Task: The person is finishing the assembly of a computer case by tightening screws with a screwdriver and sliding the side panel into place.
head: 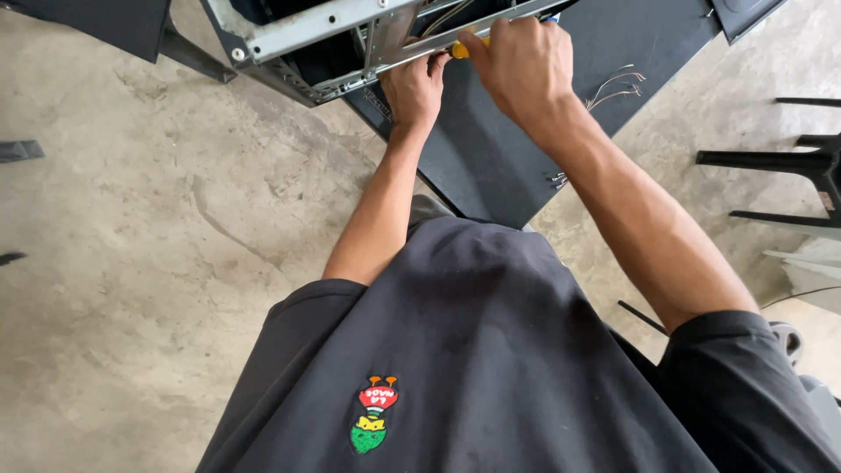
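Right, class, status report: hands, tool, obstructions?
Right hand gripping yellow-handled tool. Left hand steadying metal case frame. Tool tip hidden. Loose wires nearby.

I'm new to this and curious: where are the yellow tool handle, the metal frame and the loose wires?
yellow tool handle (459, 50), head view, exposed end.
metal frame (307, 28), head view, grey front rail.
loose wires (616, 86), head view, middle strands.

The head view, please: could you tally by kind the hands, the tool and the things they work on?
Hands: 2, left hand and right hand
Yellow-handled tool: 1, in the right hand
Metal computer case: 1, touched by the left hand
Dark side panel: 1, on the floor
Total: 5
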